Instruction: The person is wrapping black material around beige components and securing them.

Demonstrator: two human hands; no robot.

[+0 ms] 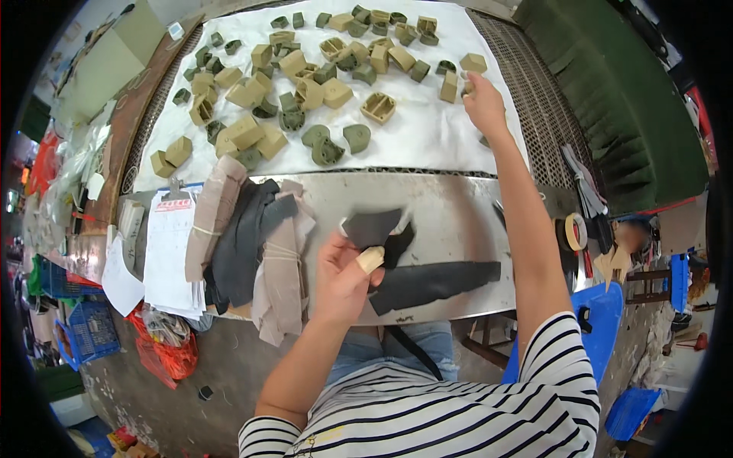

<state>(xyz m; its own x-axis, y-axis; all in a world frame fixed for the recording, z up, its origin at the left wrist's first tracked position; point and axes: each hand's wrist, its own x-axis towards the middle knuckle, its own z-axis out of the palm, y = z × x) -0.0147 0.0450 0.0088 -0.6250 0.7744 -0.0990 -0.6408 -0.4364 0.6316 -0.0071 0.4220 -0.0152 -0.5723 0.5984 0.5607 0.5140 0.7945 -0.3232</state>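
My left hand (347, 276), with pale tape wrapped round its thumb, is closed on a dark grey sheet (374, 227), sandpaper or cloth, above the metal table edge. A longer dark strip (443, 285) of similar material lies on the metal just right of it. My right hand (485, 105) reaches far out over the right side of the white cloth (435, 145). Its fingers are pinched together beside a tan block-shaped part (449, 86); what they hold is hidden. Another tan part (473, 62) lies just beyond. Several tan and olive-green hollow parts (305, 93) are scattered across the cloth.
Left on the metal table (458, 198) lie rolled beige cloth (214, 217), dark folded sheets (244, 244) and a clipboard with papers (172, 244). A tape roll (575, 231) sits at the right. Blue crates (92, 336) stand on the floor, and a blue stool (607, 320) is beside me.
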